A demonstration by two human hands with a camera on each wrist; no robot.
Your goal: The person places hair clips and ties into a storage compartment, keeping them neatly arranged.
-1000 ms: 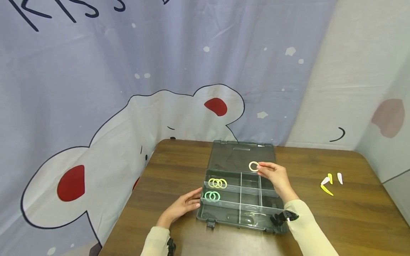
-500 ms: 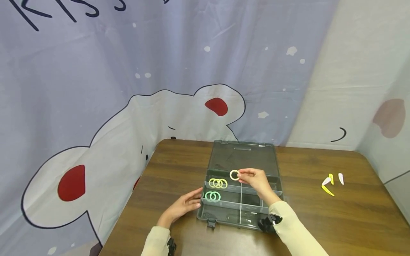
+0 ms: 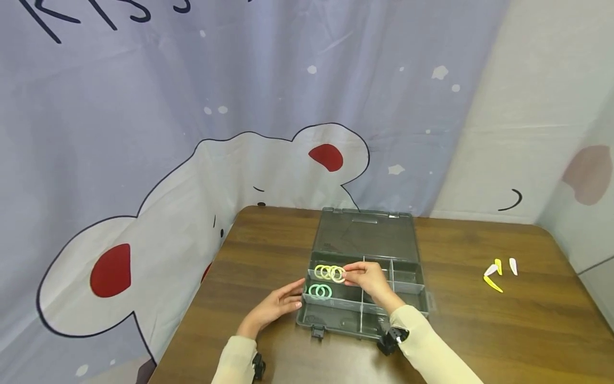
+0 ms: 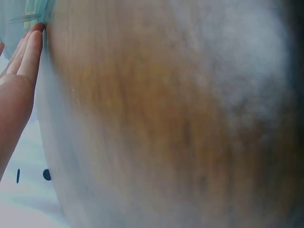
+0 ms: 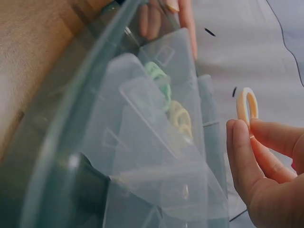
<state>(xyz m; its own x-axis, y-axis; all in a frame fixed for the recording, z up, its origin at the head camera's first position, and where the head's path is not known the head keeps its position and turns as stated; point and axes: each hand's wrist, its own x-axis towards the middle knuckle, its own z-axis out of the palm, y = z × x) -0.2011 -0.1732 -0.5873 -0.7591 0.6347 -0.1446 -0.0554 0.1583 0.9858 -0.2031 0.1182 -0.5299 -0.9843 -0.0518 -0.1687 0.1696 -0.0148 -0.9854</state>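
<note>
A dark translucent compartment box (image 3: pixel 366 232) lies with its lid folded back on the table. My right hand (image 3: pixel 369 280) pinches a pale yellow ring (image 5: pixel 241 105) between thumb and fingertips, above the box's back left compartment. Overlapping yellow rings (image 3: pixel 327 273) lie in that compartment. In front of them, two green rings (image 3: pixel 318 291) share the compartment, seen in the right wrist view through the clear dividers. With fingers extended, my left hand (image 3: pixel 273 308) rests against the box's left side; the left wrist view catches its fingertips at the box edge.
Several small yellow and white drop-shaped pieces (image 3: pixel 493 282) lie on the wooden table (image 3: pixel 479 330) to the right. A printed curtain (image 3: pixel 240 176) hangs behind the table's back edge. Clear dividers (image 3: pixel 336 303) stand up inside the box.
My right hand has carried the pale yellow ring leftward and lower, from over the box's right part to over the yellow rings. My left hand has stayed at the box's side.
</note>
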